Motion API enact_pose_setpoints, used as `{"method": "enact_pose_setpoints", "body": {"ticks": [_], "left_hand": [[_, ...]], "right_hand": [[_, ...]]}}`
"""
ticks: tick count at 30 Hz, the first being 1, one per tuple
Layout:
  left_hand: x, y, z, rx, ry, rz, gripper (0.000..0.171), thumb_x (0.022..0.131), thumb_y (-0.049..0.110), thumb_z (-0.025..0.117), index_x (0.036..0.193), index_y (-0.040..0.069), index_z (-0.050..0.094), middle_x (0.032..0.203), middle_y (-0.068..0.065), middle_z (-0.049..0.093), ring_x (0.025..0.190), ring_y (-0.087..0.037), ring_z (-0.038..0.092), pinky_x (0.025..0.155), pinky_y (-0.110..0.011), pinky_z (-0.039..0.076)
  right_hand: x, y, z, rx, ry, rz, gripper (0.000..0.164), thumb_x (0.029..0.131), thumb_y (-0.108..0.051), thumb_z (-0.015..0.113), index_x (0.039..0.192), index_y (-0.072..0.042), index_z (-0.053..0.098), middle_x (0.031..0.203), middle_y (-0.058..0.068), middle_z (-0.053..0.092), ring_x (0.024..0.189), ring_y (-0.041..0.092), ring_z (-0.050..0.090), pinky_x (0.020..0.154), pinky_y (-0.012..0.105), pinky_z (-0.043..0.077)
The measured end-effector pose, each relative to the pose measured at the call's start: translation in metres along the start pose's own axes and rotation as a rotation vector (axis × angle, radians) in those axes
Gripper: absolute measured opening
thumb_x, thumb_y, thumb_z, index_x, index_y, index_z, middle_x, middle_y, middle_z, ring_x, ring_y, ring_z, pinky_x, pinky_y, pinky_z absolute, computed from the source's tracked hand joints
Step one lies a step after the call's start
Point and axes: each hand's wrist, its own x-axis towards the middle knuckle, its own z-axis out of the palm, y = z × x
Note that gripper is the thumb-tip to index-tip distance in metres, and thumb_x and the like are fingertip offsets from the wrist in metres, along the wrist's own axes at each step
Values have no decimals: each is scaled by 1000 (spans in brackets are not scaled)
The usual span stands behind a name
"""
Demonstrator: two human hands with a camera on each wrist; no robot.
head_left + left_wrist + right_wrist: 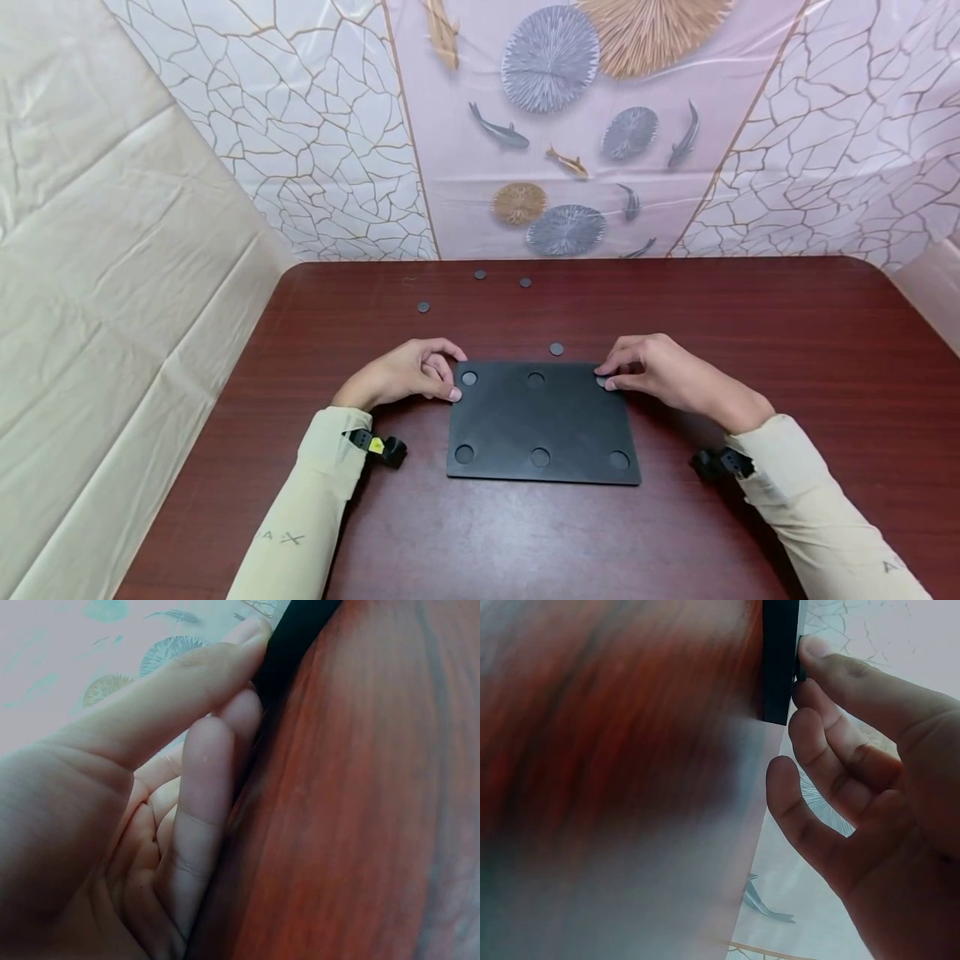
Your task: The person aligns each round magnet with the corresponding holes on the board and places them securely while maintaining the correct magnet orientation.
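A flat black board (542, 417) with round recesses in two rows lies on the table. My left hand (418, 371) holds its far left corner, the thumb at the left edge and the index finger at the corner. In the left wrist view, the thumb (251, 634) meets the board's edge and the other fingers curl beneath it. A grey disc (469, 378) sits in the far left recess. At the far right recess, my right hand (651, 367) pinches another small disc (801, 669) between thumb and fingers, right at the board's surface.
Several loose grey discs lie beyond the board: one close to its far edge (557, 349), others farther back, such as the left disc (423, 307). The reddish-brown table (750, 325) ends at a patterned wall covering (330, 133).
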Motion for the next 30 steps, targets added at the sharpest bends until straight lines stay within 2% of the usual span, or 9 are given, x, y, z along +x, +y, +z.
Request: {"method": "enact_pose_setpoints", "body": {"ticks": [17,30], "left_hand": [[2,2,1,8,-6,0,54,86,4,87,133,4,61,88,-5,72,76,-16,65,75,-26,51],[1,0,2,-5,1,1,53,85,4,86,132,4,60,86,-4,71,74,-14,61,71,-24,50]], "right_hand": [[-3,0,0,1,3,4,19,89,1,82,103,-12,83,100,-6,73,92,11,72,77,27,59],[-1,0,0,-25,-12,21,18,89,1,82,103,-11,83,99,-6,72,92,12,72,77,28,59]]}}
